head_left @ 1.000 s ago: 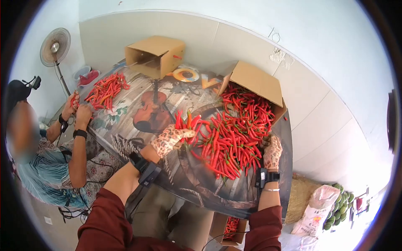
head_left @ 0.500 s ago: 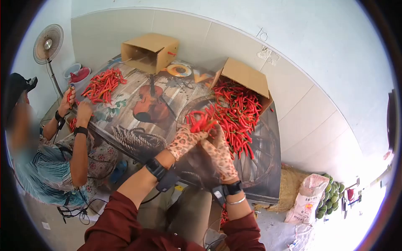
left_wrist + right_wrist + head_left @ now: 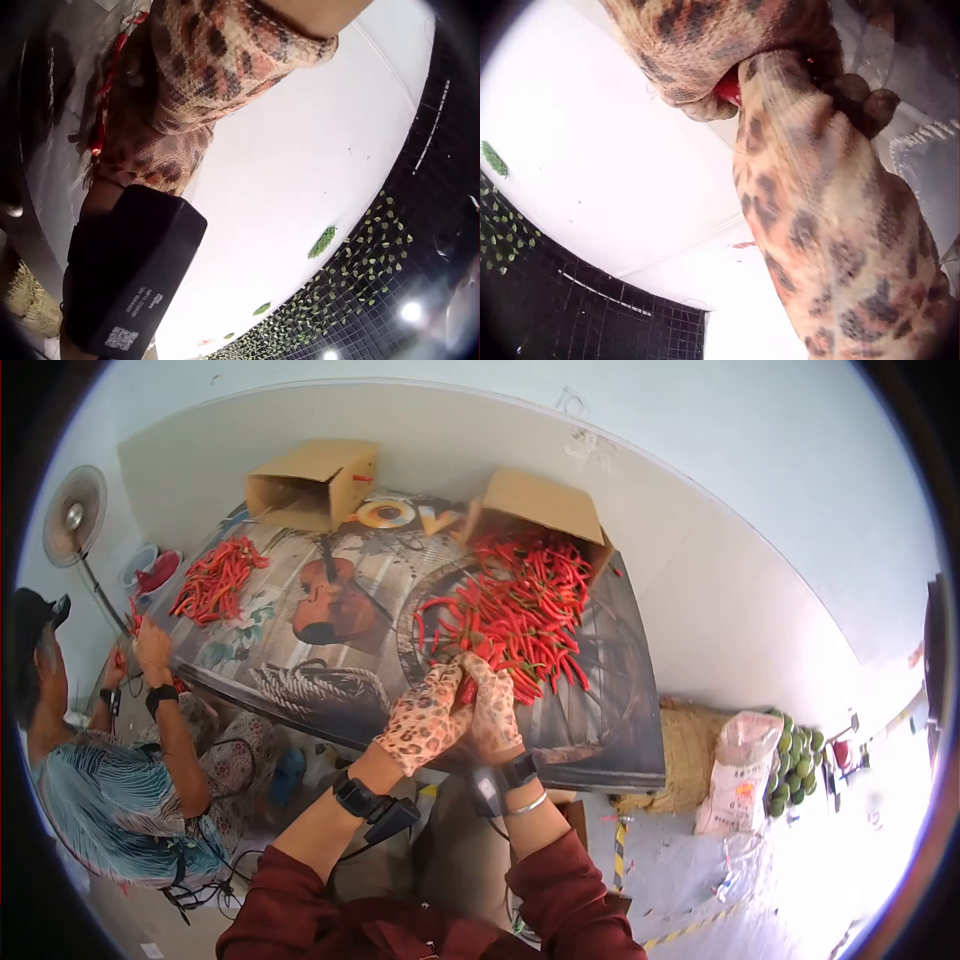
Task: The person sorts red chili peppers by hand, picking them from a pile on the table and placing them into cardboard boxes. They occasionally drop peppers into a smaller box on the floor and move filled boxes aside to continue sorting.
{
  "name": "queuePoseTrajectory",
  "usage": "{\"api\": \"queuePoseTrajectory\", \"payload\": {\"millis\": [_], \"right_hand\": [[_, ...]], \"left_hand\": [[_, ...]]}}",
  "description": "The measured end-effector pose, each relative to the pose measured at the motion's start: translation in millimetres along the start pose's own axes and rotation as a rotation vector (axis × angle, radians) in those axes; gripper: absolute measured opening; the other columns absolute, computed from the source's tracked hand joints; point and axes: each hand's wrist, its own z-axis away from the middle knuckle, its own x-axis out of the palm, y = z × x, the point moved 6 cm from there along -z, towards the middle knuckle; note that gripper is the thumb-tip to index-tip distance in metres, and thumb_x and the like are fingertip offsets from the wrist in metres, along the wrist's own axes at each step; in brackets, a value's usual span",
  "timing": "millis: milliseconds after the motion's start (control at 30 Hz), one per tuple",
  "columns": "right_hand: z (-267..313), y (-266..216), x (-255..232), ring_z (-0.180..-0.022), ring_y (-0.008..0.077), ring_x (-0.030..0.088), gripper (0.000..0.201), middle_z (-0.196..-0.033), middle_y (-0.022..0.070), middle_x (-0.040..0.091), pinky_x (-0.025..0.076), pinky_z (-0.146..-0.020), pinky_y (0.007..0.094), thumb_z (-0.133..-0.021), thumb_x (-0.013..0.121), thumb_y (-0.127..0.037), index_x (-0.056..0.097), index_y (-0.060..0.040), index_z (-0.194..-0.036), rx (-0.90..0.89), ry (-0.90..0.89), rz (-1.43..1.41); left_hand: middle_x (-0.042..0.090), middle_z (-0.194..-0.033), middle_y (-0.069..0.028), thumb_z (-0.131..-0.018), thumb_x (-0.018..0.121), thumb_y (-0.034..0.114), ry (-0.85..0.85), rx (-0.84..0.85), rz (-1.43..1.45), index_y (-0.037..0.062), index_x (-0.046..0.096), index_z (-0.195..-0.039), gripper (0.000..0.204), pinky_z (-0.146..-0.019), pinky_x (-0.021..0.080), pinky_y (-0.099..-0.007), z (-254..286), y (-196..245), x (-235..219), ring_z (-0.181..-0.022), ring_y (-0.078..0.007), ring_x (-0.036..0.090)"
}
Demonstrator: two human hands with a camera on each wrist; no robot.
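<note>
Judging by the two hands brought together, the step in hand is tidying a bunch of red chillies (image 3: 469,692) just in front of the loose chilli pile (image 3: 535,600). The left hand (image 3: 428,715) grips the bunch; the right hand (image 3: 492,705) lies against it, its fingertips too hidden to tell whether they pinch. The next move probably calls for evening the bunch without losing any. "OV" shows on the worktop (image 3: 540,762); the sack (image 3: 740,770) bears illegible print, and the wrist unit (image 3: 139,270) a QR code (image 3: 121,339).
</note>
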Motion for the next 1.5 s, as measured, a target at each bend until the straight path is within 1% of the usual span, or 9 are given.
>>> {"api": "queuePoseTrajectory", "payload": {"millis": [133,200,267,400,633,967,1233,1333,1500], "right_hand": [[-2.1,14.0,-32.5,-0.086,0.0237,0.064,0.02,-0.097,0.0099,0.066,0.05,-0.075,0.0353,-0.086,0.057,-0.012,0.063,-0.0023,-0.103,0.163,0.02,-0.197],[-6.3,13.4,-55.0,-0.099,0.0297,0.061,0.03,-0.106,0.0152,0.064,0.044,-0.087,0.0401,-0.081,0.054,-0.007,0.06,-0.0013,-0.11,-0.142,-0.07,0.132],[55.2,-46.0,-23.6,-0.101,0.0301,0.06,0.033,-0.106,0.0145,0.064,0.044,-0.087,0.0399,-0.079,0.055,-0.005,0.058,-0.0007,-0.112,-1.126,-0.099,1.318],[70.6,-70.1,-57.5,-0.08,0.015,0.062,0.02,-0.091,0.0053,0.063,0.051,-0.068,0.0298,-0.085,0.059,-0.008,0.06,-0.0018,-0.104,-0.172,0.081,-0.177],[223.9,-148.9,-207.5,-0.094,0.022,0.06,0.056,-0.107,0.0102,0.059,0.055,-0.076,0.0448,-0.087,0.06,-0.017,0.038,-0.0042,-0.137,-0.394,0.445,0.081],[304.8,-30.2,-439.5,-0.06,0.0109,0.054,0.019,-0.073,0.002,0.057,0.047,-0.051,0.0276,-0.08,0.065,-0.006,0.056,-0.006,-0.096,-0.085,1.109,0.455],[290.3,56.2,-583.6,-0.1,0.0274,0.059,0.055,-0.109,0.0164,0.063,0.046,-0.088,0.0332,-0.082,0.069,-0.023,0.047,0.0009,-0.127,0.23,1.048,0.973],[297.6,53.5,-572.8,-0.12,0.036,0.05,0.063,-0.125,0.0243,0.054,0.041,-0.1,0.0378,-0.083,0.066,-0.031,0.044,0.0003,-0.133,0.372,1.107,1.177],[280.9,7.6,-507.3,-0.098,0.0239,0.06,0.04,-0.106,0.0142,0.065,0.046,-0.087,0.0316,-0.087,0.061,-0.02,0.057,0.0021,-0.12,0.243,0.95,1.018]], "left_hand": [[0.043,-0.138,-0.0181,-0.086,0.058,0.032,-0.118,-0.043,-0.054,0.0061,0.039,-0.139,0.062,-0.095,0.045,-0.0396,9.5,20.7,-3.6,-0.119,-0.0344,0.05],[0.045,-0.135,-0.0203,-0.085,0.061,0.028,-0.024,0.077,0.013,0.0043,0.043,-0.136,0.059,-0.097,0.044,-0.0398,14.0,35.8,-4.5,-0.12,-0.0336,0.049],[0.045,-0.134,-0.0189,-0.085,0.062,0.026,-0.086,0.047,0.041,0.0036,0.043,-0.136,0.06,-0.099,0.042,-0.0393,18.3,50.1,-3.9,-0.122,-0.034,0.047],[0.048,-0.129,-0.0207,-0.085,0.062,0.023,0.012,0.273,0.149,0.0068,0.046,-0.134,0.055,-0.093,0.046,-0.0387,34.1,76.5,0.0,-0.112,-0.0326,0.054],[0.052,-0.126,-0.0181,-0.091,0.055,0.019,0.2,0.022,0.003,0.0047,0.048,-0.132,0.044,-0.091,0.044,-0.04,46.8,-28.8,0.6,-0.107,-0.0315,0.056],[0.054,-0.127,-0.0139,-0.094,0.049,0.012,0.223,0.164,-0.528,0.0077,0.056,-0.123,0.03,-0.1,0.038,-0.0445,56.7,-61.1,28.6,-0.119,-0.0343,0.048],[0.053,-0.129,-0.0118,-0.092,0.049,0.008,0.146,0.083,-0.53,0.0071,0.058,-0.119,0.028,-0.101,0.038,-0.044,57.3,-58.0,26.0,-0.119,-0.0327,0.049],[0.06,-0.117,-0.0145,-0.094,0.049,0.02,0.17,0.127,-0.546,0.0054,0.059,-0.121,0.032,-0.098,0.039,-0.0426,55.3,-55.2,24.5,-0.112,-0.0339,0.053],[0.06,-0.117,-0.0144,-0.092,0.05,0.016,0.127,0.161,-0.629,0.0042,0.059,-0.118,0.03,-0.098,0.039,-0.043,57.1,-53.9,24.5,-0.112,-0.0333,0.053]]}}
